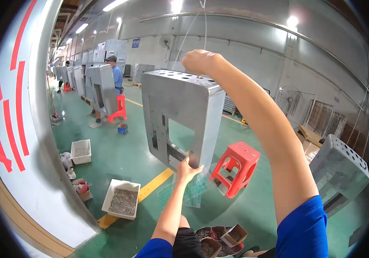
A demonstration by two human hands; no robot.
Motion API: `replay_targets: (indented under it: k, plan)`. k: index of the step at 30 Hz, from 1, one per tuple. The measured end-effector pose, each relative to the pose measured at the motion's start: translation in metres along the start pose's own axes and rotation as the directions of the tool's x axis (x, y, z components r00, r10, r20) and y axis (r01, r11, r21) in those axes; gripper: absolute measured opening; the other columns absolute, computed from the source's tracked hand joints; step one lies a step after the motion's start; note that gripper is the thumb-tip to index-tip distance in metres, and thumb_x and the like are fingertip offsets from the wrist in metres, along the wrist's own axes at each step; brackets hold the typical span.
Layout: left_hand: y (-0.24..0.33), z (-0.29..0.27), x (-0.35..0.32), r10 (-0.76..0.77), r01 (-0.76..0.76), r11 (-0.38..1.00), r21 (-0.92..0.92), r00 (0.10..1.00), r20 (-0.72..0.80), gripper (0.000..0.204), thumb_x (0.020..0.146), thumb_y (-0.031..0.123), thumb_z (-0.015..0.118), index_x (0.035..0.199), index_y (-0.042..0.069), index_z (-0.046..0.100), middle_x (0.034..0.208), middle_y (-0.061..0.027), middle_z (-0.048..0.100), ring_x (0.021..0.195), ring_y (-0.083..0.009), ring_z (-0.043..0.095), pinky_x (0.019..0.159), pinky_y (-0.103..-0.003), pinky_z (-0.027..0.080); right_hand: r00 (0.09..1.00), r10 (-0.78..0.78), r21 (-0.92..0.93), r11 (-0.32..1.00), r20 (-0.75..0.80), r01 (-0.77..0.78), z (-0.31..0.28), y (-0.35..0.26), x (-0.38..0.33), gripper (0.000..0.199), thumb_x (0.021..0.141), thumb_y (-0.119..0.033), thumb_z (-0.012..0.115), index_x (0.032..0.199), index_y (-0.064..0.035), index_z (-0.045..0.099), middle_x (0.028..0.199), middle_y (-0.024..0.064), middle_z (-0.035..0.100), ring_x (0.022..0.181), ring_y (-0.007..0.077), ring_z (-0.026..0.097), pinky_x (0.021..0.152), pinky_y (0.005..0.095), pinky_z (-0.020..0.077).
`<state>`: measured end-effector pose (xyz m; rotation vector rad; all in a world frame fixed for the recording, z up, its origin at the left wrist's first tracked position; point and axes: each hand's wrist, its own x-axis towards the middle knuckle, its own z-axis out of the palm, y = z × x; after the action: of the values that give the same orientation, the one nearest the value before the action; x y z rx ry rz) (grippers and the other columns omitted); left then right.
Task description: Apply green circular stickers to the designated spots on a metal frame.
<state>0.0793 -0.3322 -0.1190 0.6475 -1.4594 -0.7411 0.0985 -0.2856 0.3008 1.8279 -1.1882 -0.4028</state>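
A grey sheet-metal cabinet (176, 101) hangs upright in front of me, a rectangular opening in its face and round holes along its top. My left hand (187, 171) is at the cabinet's lower front edge, below the opening, thumb out to the right and fingers against the metal. Above the perforated top, my right hand (200, 61) is closed, knuckles up. Its fingertips point down toward the holes and are hidden, so what they hold cannot be made out.
A red plastic stool (238, 165) stands right of the cabinet. White bins (122, 200) of small metal parts sit on the floor at left. Small cardboard boxes (235, 234) of parts lie near my legs. Another cabinet (341, 172) hangs at right. A person (116, 75) works farther back.
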Motion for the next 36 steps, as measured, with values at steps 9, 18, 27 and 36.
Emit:
replay_targets:
  k: [9, 18, 27, 36]
  plan:
    - [0.013, -0.021, -0.006, -0.067, 0.064, 0.997, 0.043, 0.995, 0.067, 0.051, 0.057, 0.027, 0.081, 0.098, 0.002, 0.061, 0.085, -0.0109, 0.068, 0.078, -0.0212, 0.066, 0.071, -0.033, 0.05, 0.998, -0.067, 0.061, 0.996, 0.003, 0.067, -0.005, -0.01, -0.004, 0.017, 0.077, -0.001, 0.054, 0.086, -0.0031, 0.068, 0.089, 0.0117, 0.067, 0.085, 0.0281, 0.064, 0.068, 0.0373, 0.0535]
    - [0.027, -0.014, -0.018, -0.081, 0.075, 0.995, 0.067, 0.993, 0.081, 0.051, 0.057, 0.03, 0.08, 0.096, 0.002, 0.061, 0.085, -0.0121, 0.067, 0.079, -0.0239, 0.065, 0.072, -0.033, 0.05, 0.994, -0.013, 0.148, 0.989, 0.109, -0.003, -0.014, -0.017, -0.012, 0.011, 0.071, 0.004, 0.06, 0.081, 0.0033, 0.065, 0.08, 0.0136, 0.066, 0.077, 0.0246, 0.066, 0.061, 0.0394, 0.0519]
    - [0.044, 0.025, -0.034, -0.054, 0.049, 0.994, 0.098, 0.997, 0.053, 0.053, 0.057, 0.031, 0.079, 0.096, 0.002, 0.059, 0.084, -0.0137, 0.067, 0.079, -0.0276, 0.065, 0.071, -0.035, 0.051, 0.785, -0.041, -0.021, 0.997, 0.619, 0.069, 0.014, 0.03, 0.012, 0.04, 0.079, -0.026, 0.064, 0.115, -0.0075, 0.059, 0.106, 0.0102, 0.062, 0.094, 0.023, 0.061, 0.07, 0.0357, 0.0498]
    - [0.065, 0.063, -0.055, -0.071, 0.065, 0.995, 0.069, 0.994, 0.08, 0.056, 0.057, 0.03, 0.079, 0.1, 0.0, 0.058, 0.083, -0.0125, 0.067, 0.078, -0.0267, 0.066, 0.071, -0.034, 0.051, 0.933, -0.001, 0.408, 0.9, 0.359, -0.156, 0.033, 0.058, -0.052, 0.014, 0.075, -0.008, 0.067, 0.082, 0.0036, 0.063, 0.076, 0.0091, 0.066, 0.073, 0.0179, 0.066, 0.06, 0.0282, 0.0541]
